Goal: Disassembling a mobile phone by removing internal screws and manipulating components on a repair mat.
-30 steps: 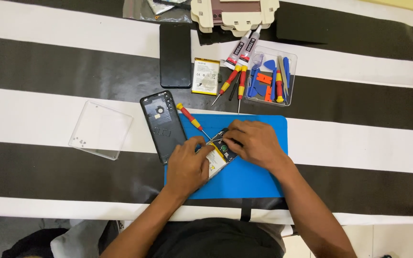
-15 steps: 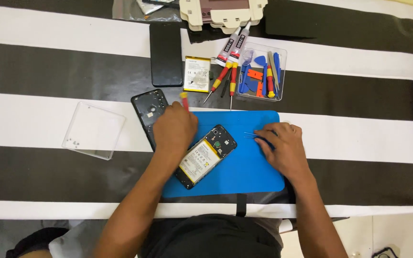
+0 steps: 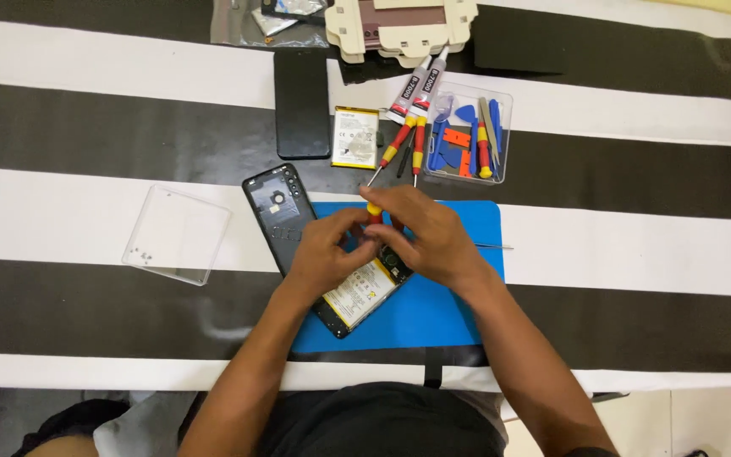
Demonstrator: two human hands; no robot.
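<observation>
Red and yellow, the small screwdriver (image 3: 373, 211) stood upright in the middle of the frame, pinched between the closed fingers of the left hand (image 3: 325, 254) and right hand (image 3: 423, 239), though which gripped harder was hard to tell. Beneath them the opened phone (image 3: 357, 292) lay on the blue mat (image 3: 458, 296); light, stiff and fragile, probably best held by its edges. The back cover (image 3: 277, 216) lay just left.

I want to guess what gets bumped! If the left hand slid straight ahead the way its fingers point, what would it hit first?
Probably the red and yellow screwdriver its fingertips already meet, then the right hand just beyond, though depth is unclear.
</observation>
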